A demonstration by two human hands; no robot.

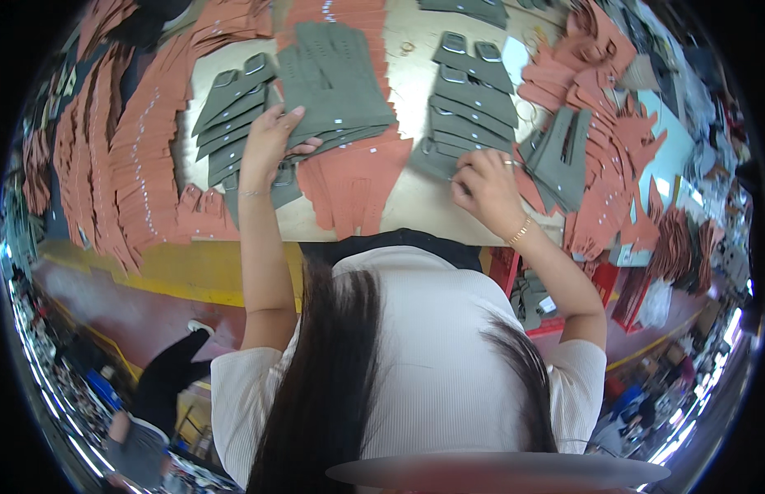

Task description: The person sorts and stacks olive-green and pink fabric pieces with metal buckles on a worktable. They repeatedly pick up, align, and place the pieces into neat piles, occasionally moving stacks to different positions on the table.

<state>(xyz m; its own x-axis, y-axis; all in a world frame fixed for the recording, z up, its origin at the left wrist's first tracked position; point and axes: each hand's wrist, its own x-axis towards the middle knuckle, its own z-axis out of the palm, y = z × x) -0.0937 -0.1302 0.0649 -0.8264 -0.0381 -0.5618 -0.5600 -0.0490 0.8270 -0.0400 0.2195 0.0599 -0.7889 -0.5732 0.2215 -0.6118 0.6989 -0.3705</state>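
My left hand point(271, 144) is closed on the near left corner of a stack of dark green leather-like pieces point(341, 90), thumb on top and fingers below. The stack lies partly over flat orange pieces point(358, 177). My right hand point(489, 185) has its fingers curled at the near edge of a column of overlapping green buckled pieces point(473, 107). It pinches the nearest, slightly blurred green buckled piece point(432, 160); the fingertips are partly hidden. Beside my left hand another fan of green buckled pieces point(234, 115) lies on the table.
Long rows of overlapping orange pieces point(144, 148) cover the left of the light table point(407, 82). More orange pieces point(600, 148) and slotted green pieces point(559, 160) lie to the right. A red crate point(502, 272) stands below the table edge. Behind at left is another person point(164, 395).
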